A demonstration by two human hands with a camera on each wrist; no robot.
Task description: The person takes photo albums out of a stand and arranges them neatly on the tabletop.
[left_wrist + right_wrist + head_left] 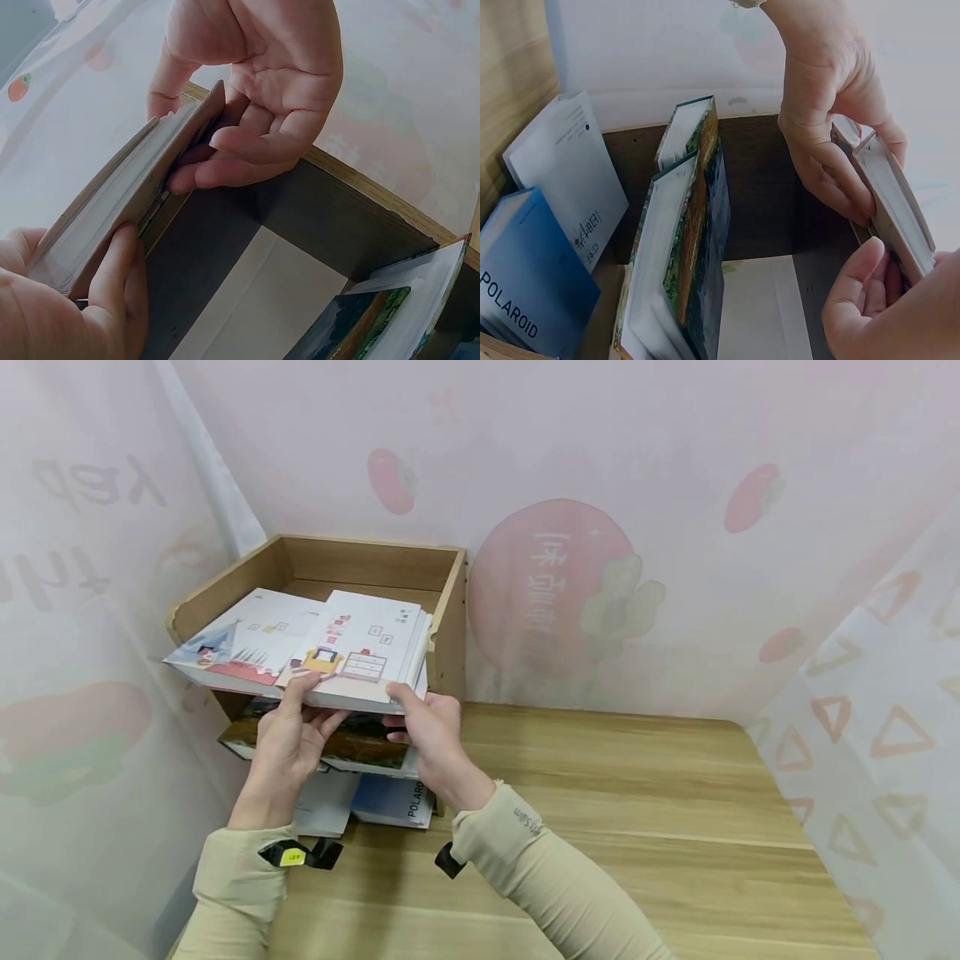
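Printed cloth (600, 410) hangs behind the shelf (367, 565); left hand (288, 739) and right hand (433, 727) pinch a white book (360, 639) by its near edge, its length seemingly running shelfward.

1. I count two hands: one left hand (288, 743), one right hand (435, 732).
2. Two sleeves: left sleeve (240, 881), right sleeve (570, 881).
3. Two illustrated white covers show: one tent-print book (255, 631), one yellow-armchair book (367, 639); I can't tell whether more lie beneath.
4. At least two landscape-covered books (656, 270).
5. At least one blue POLAROID book (544, 277) and one pale book (566, 180).
6. One wooden shelf unit (367, 564), one wooden table (637, 827).
7. On the back curtain (675, 427), four clear strawberry prints (392, 481): one large, three small.
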